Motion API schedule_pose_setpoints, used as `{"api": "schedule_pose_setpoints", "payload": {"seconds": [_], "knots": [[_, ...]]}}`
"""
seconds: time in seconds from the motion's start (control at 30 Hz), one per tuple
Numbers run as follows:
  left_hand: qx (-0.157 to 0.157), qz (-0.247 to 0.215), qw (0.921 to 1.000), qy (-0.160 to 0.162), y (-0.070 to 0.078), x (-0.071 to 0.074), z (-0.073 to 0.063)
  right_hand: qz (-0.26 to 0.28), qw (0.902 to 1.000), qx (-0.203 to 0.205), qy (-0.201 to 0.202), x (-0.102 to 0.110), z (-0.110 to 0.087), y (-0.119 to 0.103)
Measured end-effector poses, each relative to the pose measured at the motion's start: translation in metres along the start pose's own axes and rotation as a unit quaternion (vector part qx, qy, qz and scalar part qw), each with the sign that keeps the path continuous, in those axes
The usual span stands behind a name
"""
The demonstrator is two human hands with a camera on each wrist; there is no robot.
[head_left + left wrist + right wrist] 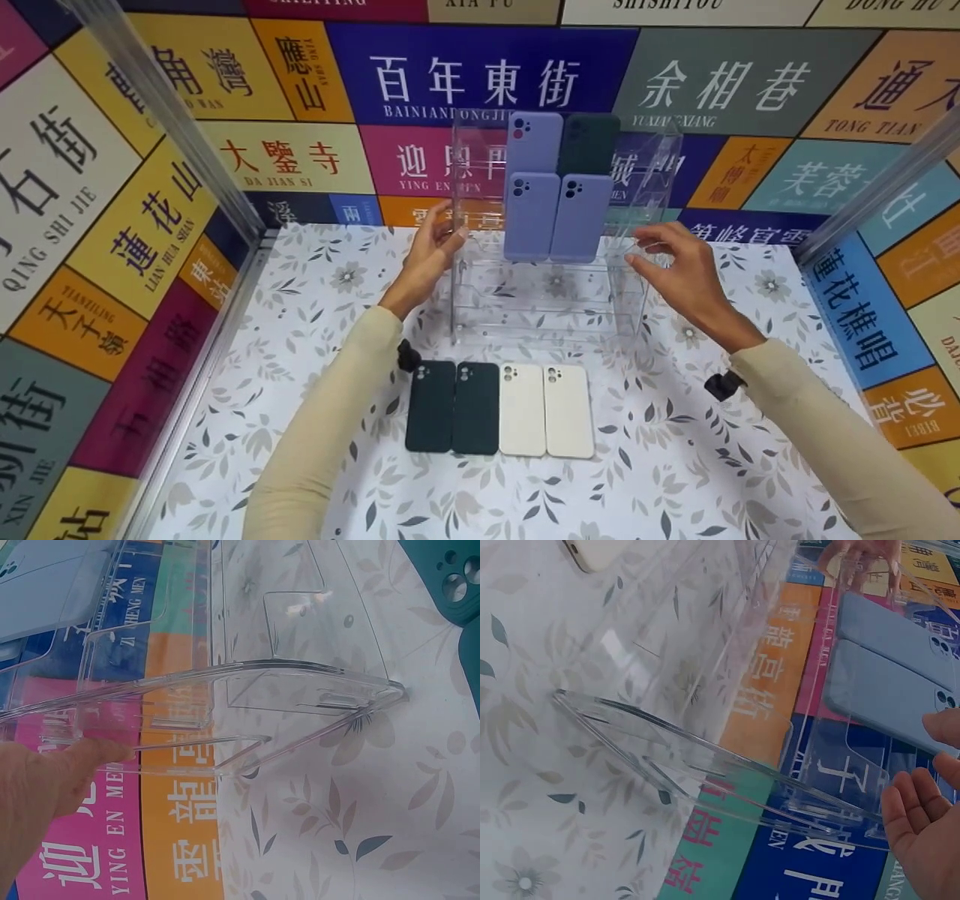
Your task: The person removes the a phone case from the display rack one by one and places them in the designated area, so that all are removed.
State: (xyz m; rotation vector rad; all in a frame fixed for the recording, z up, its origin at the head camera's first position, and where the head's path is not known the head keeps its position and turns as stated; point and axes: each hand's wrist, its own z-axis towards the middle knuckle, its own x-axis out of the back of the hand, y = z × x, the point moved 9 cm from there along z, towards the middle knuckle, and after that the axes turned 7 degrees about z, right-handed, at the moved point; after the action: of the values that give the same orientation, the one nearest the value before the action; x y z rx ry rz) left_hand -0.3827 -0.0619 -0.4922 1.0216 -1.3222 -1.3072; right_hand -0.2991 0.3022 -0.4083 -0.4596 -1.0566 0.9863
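Observation:
A clear acrylic display stand (547, 300) is at the back of the table. It carries several phone cases: a lavender case (534, 142) and a dark green case (589, 144) above, with two more lavender cases side by side below. My left hand (431, 251) holds the stand's left side panel at its edge; some of its fingers are hidden in the left wrist view. By the right side panel, my right hand (679, 262) has its fingers loosely bent, with a gap between thumb and fingertips. Nothing shows in that gap in the right wrist view.
Two dark green phone cases (430, 409) and two cream phone cases (523, 411) lie in a row on the flowered tabletop (675, 472), in front of the stand. Sign-patterned walls (480, 75) enclose the back and sides.

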Motion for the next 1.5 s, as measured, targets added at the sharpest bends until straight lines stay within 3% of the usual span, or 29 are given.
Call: {"api": "schedule_pose_setpoints", "payload": {"seconds": [0.27, 0.83, 1.5], "knots": [[-0.006, -0.012, 0.9999, 0.000, 0.002, 0.000, 0.000, -0.033, 0.9992, 0.020, -0.007, -0.003, 0.021, -0.007], [-0.011, -0.014, 0.9998, 0.001, 0.004, 0.000, 0.002, -0.028, 0.9984, 0.049, -0.005, -0.005, 0.053, -0.025], [-0.007, -0.020, 0.9998, 0.005, 0.001, 0.001, 0.000, -0.027, 0.9985, 0.023, -0.043, -0.022, 0.066, -0.030]]}}
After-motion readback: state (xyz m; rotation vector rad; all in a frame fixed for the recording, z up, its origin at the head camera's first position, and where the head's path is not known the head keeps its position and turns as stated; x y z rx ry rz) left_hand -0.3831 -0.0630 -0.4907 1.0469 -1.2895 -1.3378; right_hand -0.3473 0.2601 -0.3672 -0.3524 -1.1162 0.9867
